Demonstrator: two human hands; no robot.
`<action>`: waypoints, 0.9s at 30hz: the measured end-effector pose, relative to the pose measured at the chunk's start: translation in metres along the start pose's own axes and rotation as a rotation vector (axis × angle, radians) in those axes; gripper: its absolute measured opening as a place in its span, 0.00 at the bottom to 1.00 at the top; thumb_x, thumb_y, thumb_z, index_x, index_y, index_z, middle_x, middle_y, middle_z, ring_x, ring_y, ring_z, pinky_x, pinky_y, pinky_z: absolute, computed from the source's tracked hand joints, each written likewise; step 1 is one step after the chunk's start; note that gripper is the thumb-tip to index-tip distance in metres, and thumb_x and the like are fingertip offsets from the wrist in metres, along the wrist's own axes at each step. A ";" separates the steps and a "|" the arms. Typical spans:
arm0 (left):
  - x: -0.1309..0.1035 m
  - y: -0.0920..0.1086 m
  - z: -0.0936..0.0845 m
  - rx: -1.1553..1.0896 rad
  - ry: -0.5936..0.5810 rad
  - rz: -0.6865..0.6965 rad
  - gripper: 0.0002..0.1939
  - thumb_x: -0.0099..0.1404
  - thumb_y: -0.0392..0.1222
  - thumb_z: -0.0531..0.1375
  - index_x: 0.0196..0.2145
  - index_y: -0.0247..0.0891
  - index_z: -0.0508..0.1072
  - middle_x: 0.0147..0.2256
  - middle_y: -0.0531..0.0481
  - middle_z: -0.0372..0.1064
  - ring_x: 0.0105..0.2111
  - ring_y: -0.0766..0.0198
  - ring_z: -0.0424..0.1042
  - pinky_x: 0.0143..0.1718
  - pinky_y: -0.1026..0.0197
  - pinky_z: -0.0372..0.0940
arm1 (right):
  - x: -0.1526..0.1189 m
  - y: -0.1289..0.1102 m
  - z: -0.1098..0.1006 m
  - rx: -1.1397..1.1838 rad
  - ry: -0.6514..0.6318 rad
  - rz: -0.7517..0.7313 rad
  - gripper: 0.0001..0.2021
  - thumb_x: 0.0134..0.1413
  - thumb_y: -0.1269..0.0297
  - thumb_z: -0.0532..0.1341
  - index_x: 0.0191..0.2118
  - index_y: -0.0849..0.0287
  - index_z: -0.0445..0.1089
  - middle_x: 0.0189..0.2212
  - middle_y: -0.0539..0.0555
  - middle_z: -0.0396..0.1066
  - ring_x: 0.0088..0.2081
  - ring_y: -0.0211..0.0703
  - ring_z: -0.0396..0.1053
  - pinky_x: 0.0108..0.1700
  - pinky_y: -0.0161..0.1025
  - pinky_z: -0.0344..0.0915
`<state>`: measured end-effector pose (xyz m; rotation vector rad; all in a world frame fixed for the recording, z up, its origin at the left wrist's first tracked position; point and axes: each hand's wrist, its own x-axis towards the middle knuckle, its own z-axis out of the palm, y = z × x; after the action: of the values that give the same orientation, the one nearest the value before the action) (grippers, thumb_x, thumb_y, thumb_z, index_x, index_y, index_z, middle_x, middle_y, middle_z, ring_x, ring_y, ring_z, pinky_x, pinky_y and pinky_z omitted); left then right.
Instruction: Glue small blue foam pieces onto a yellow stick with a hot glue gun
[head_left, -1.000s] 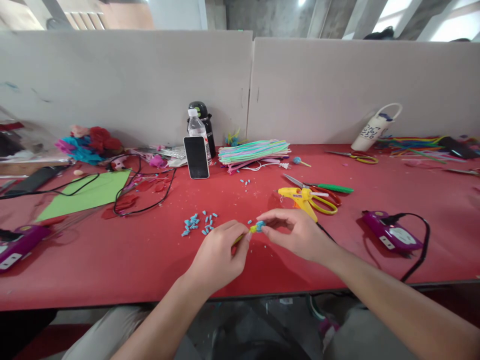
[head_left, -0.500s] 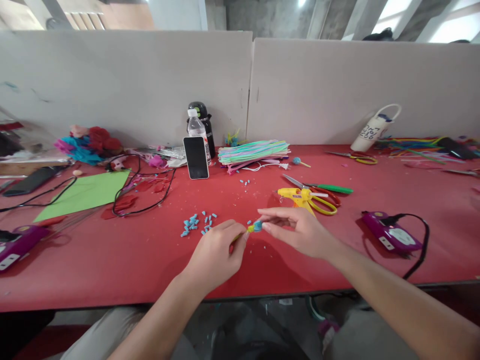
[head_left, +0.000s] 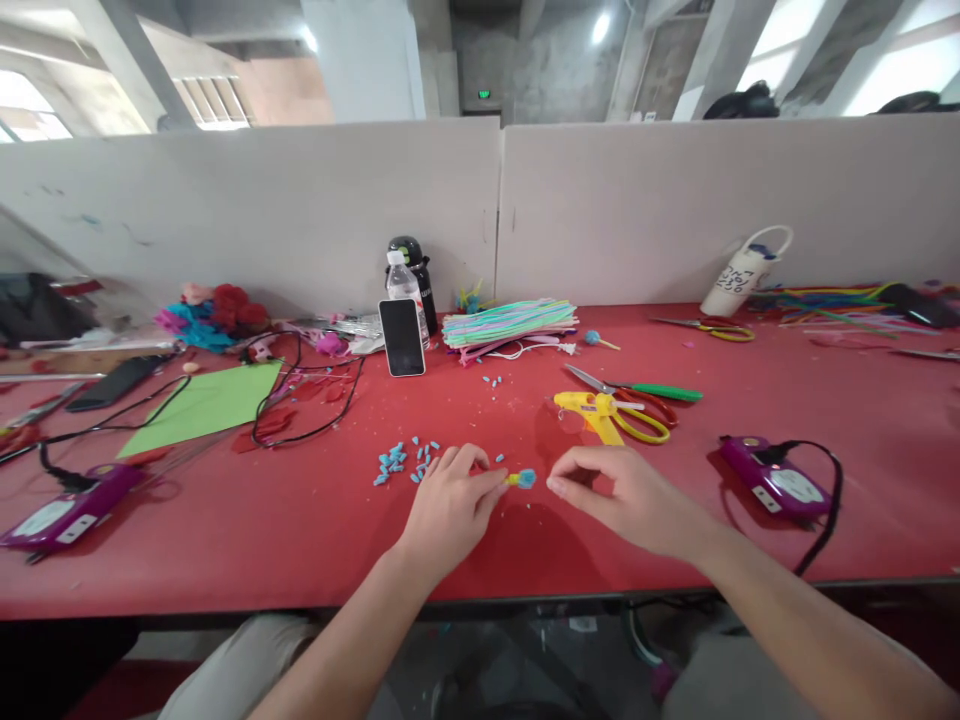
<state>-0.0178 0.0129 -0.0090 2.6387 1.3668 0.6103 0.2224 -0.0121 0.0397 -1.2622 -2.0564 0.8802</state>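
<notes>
My left hand (head_left: 454, 505) pinches a small yellow stick with a blue fluffy head (head_left: 527, 479), which points to the right above the red table. Just right of that blue head is my right hand (head_left: 626, 495), apart from it. Its thumb and fingertips meet in a pinch, and whatever may be between them is too small to make out. Small blue cut pieces (head_left: 391, 462) lie scattered left of my left hand. Behind my right hand lies a yellow glue gun (head_left: 592, 408), beside scissors (head_left: 643, 428) with yellow and red handles.
A phone (head_left: 402, 338) stands against bottles. Bundled pastel pipe cleaners (head_left: 510, 325) lie at the back, near a blue-headed stick (head_left: 600, 340). Purple power strips (head_left: 776, 480) with black cords flank the work area. Green paper (head_left: 206, 405) lies left; a white tumbler (head_left: 739, 280) leans against the partition.
My right hand has moved off the blue head to the right, and its fingers have drawn together. My left hand still holds the stick. The head view has tilted up slightly.
</notes>
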 end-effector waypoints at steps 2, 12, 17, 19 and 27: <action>-0.002 0.004 0.003 0.022 0.030 0.006 0.15 0.72 0.43 0.53 0.47 0.47 0.79 0.47 0.44 0.69 0.44 0.55 0.68 0.45 0.52 0.63 | -0.008 0.001 -0.001 0.010 0.012 0.020 0.11 0.65 0.57 0.57 0.35 0.55 0.73 0.32 0.49 0.76 0.34 0.40 0.71 0.37 0.37 0.66; 0.031 -0.047 -0.031 -0.050 0.293 -0.249 0.15 0.69 0.48 0.56 0.49 0.41 0.73 0.52 0.43 0.69 0.53 0.53 0.68 0.57 0.50 0.61 | -0.018 0.002 0.004 0.082 0.051 0.037 0.14 0.64 0.55 0.58 0.30 0.57 0.67 0.26 0.48 0.69 0.30 0.39 0.64 0.32 0.35 0.60; 0.105 -0.125 -0.045 -0.146 0.464 -0.737 0.36 0.57 0.54 0.65 0.56 0.30 0.62 0.55 0.32 0.63 0.59 0.43 0.63 0.58 0.47 0.61 | -0.021 0.035 0.020 0.114 0.154 0.172 0.24 0.66 0.48 0.52 0.22 0.56 0.49 0.19 0.45 0.48 0.23 0.36 0.52 0.26 0.36 0.49; 0.131 -0.144 -0.038 -0.149 0.479 -0.832 0.48 0.52 0.57 0.67 0.60 0.24 0.55 0.58 0.24 0.58 0.61 0.37 0.58 0.58 0.43 0.59 | -0.022 0.047 0.024 0.113 0.150 0.196 0.24 0.66 0.48 0.52 0.22 0.56 0.51 0.19 0.46 0.51 0.24 0.38 0.55 0.27 0.37 0.51; 0.171 -0.176 -0.021 -0.233 0.526 -1.004 0.40 0.51 0.56 0.68 0.54 0.33 0.59 0.55 0.27 0.62 0.57 0.34 0.65 0.54 0.40 0.62 | -0.031 0.056 0.037 0.174 0.022 0.237 0.25 0.64 0.45 0.52 0.22 0.57 0.57 0.20 0.48 0.60 0.26 0.40 0.60 0.31 0.37 0.56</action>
<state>-0.0712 0.2523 0.0133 1.3352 2.2739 1.1891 0.2375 -0.0301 -0.0300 -1.4297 -1.7945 1.1201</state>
